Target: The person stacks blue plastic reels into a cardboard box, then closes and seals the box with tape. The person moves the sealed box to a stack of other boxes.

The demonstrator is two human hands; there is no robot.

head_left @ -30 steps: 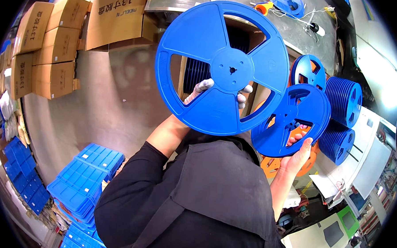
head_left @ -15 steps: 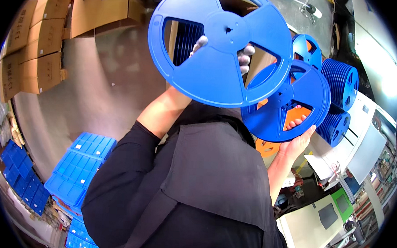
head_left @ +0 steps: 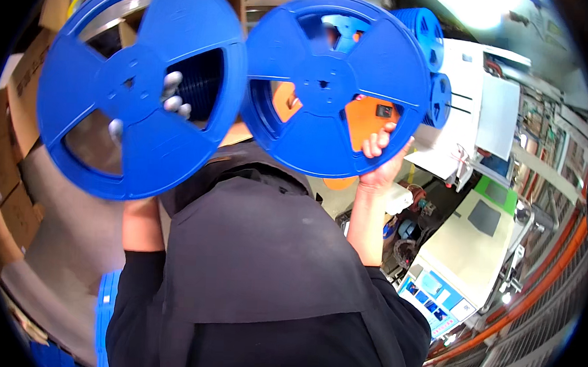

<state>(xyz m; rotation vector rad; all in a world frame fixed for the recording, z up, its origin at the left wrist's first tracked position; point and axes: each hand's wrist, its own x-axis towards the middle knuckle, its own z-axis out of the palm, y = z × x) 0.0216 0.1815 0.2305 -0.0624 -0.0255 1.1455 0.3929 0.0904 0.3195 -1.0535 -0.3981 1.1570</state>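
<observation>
Shows dark print on the brown box at far left, too slanted to read. Shows tiny print, partly pinkish, on a blue-and-white sheet on the cream machine at lower right, likewise illegible.

L blue reel, R blue reel: 3-window, adj., facing cam.

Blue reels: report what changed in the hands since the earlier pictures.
In the view, which itself swung, the reel in the left hand moved left and overlaps the front reel in the right hand far less, if at all. The latter shifted left and upward and faces the camera more squarely. Both hands keep hold; nothing was visibly let go.
</observation>
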